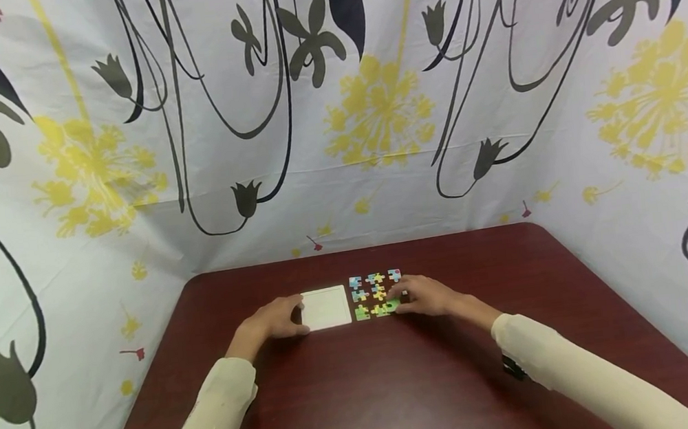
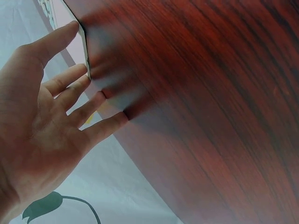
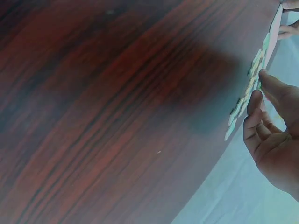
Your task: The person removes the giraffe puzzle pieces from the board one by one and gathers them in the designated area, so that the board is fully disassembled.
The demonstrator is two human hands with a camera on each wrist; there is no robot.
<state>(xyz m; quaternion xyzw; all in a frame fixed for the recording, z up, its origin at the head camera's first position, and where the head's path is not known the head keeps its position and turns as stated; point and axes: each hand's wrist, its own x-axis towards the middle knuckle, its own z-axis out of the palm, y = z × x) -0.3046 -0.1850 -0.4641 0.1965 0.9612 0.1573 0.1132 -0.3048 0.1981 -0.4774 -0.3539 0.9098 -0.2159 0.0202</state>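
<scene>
A flat white puzzle tray [image 1: 326, 308] with a raised rim lies on the table. My left hand [image 1: 276, 318] is at its left side; in the left wrist view, the thumb and first fingers touch the tray's edge [image 2: 84, 46] while the other fingers spread over the tabletop. Several colourful jigsaw pieces [image 1: 360, 296] are laid out in rows right of the tray. Over the rightmost pieces is my right hand [image 1: 428, 295], its thumb and forefinger apart and its fingers loosely bent. It partly hides those pieces. From the right wrist, the pieces [image 3: 232, 123] appear edge-on beside the fingertips.
The dark red wooden table [image 1: 392, 389] has rounded far corners. A white curtain [image 1: 343, 207] printed with flowers hangs behind it and along both sides.
</scene>
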